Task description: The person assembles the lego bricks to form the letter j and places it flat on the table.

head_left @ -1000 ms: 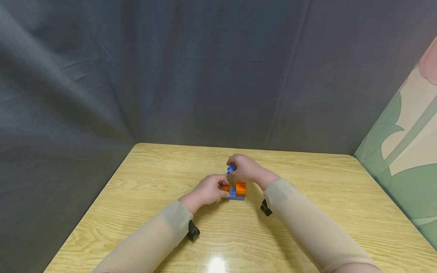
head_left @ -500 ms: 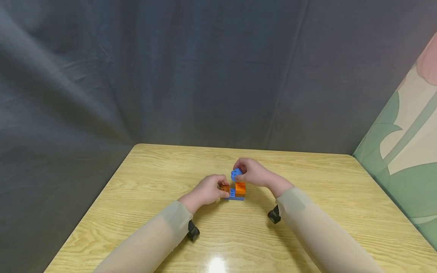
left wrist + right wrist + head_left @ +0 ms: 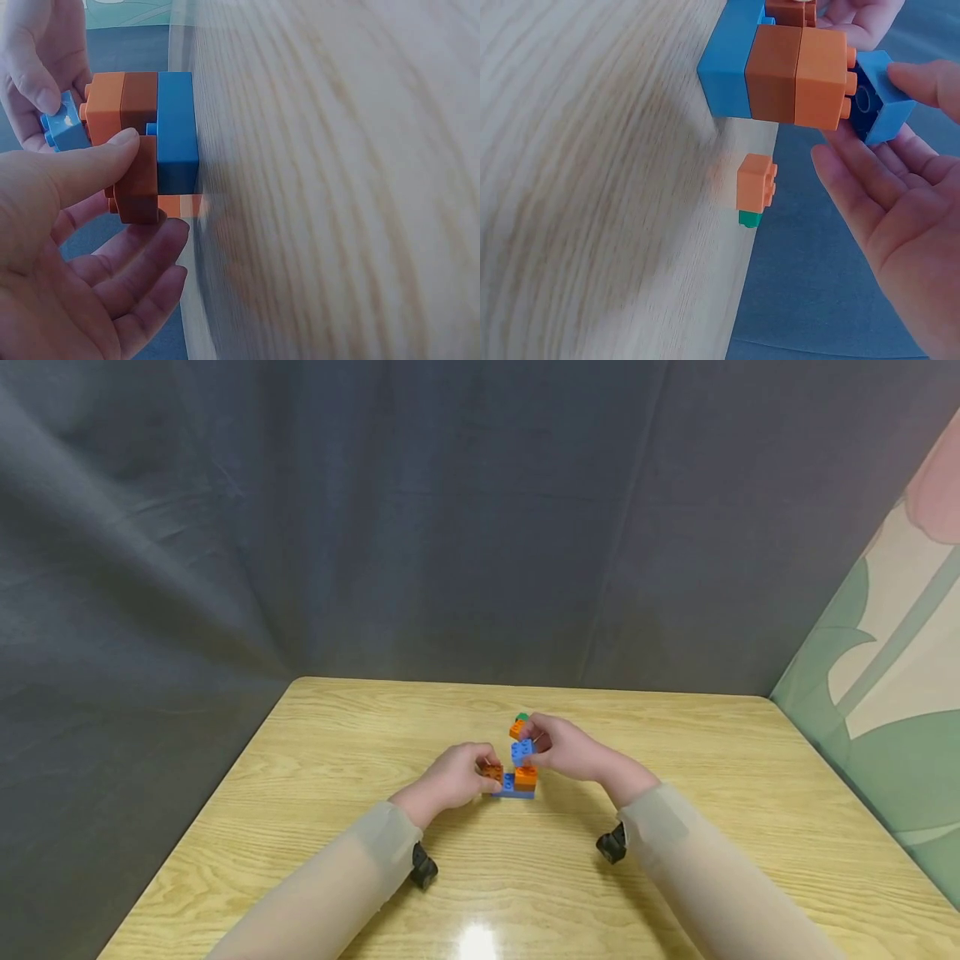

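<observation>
My left hand [image 3: 452,777] pinches a brown toy building brick [image 3: 139,184] at the left end of a long blue base brick [image 3: 178,135]. This brown brick juts past the base's end. On the base's right end, a second brown brick [image 3: 774,75] carries an orange brick [image 3: 821,82]. My right hand [image 3: 572,750] holds a smaller blue brick [image 3: 891,111] between thumb and fingers, tilted, just above the orange brick's studs. In the right wrist view its hollow underside faces those studs. Whether they touch, I cannot tell.
Behind the stack, a loose orange brick [image 3: 517,730] lies on the wooden table [image 3: 360,735], with a green brick [image 3: 749,218] close behind it. A dark curtain [image 3: 450,527] hangs past the far edge; a flower-patterned cloth [image 3: 900,693] is at the right.
My right hand has moved right and slightly nearer with the blue brick, from behind the stack to over the orange brick. The loose bricks behind have come into sight. My left hand stays put.
</observation>
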Available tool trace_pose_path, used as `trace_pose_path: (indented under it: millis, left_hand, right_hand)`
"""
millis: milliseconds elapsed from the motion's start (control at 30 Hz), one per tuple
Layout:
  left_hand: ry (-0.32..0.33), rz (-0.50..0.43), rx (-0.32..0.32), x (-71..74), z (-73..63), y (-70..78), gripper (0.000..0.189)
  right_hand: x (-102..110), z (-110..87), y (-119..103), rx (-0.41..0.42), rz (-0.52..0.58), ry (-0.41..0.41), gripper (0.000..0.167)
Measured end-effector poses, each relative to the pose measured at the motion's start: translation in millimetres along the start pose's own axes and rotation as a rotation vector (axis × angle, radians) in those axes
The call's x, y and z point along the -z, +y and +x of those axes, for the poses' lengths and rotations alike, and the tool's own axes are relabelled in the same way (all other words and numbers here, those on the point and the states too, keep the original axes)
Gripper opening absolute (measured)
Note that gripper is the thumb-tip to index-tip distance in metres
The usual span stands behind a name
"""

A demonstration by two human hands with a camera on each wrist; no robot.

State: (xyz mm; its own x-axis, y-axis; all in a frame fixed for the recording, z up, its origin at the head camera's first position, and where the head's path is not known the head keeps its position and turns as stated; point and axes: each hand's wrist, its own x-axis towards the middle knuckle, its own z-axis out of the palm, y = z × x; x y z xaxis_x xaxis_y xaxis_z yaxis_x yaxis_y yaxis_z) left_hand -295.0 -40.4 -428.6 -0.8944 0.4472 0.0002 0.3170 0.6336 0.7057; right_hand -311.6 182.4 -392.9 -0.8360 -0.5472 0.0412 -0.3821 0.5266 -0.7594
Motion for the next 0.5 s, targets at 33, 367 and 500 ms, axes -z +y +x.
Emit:
trace_pose_path:
  millis: [33, 367, 500]
  left_hand:
    - [0.0, 0.003, 0.0, -0.1, -0.2, 0.0, 0.018]
    - [0.002, 0.003, 0.008, 0.7, -1.0, 0.6, 0.018]
    - [-0.001, 0.006, 0.012, 0.9, 0.0, 0.2, 0.018]
  right_hand:
    - [0, -0.7, 1, 0.001, 0.001, 0.0, 0.022]
    - [-4, -8.4, 4, 0.008, 0.017, 0.011, 0.024]
    - [-4, -10.9, 4, 0.016, -0.017, 0.016, 0.025]
